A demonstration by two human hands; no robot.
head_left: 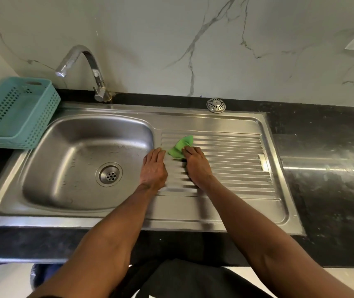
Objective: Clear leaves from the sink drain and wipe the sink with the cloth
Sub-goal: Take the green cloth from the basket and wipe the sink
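Note:
A steel sink (43, 160) has its basin on the left and a ribbed drainboard (236, 160) on the right. The drain (109, 174) at the basin's bottom shows bare holes; I see no leaves on it. A small green cloth (181, 147) lies on the drainboard's left part. My right hand (195, 163) rests palm down with its fingertips on the cloth's right edge. My left hand (153, 166) lies flat on the drainboard beside the basin rim, its fingertips just left of the cloth.
A teal perforated basket (15, 112) stands on the counter left of the sink. A curved faucet (81, 61) rises behind the basin. A round metal strainer cover (216, 105) sits at the back. Black countertop (326, 168) extends to the right.

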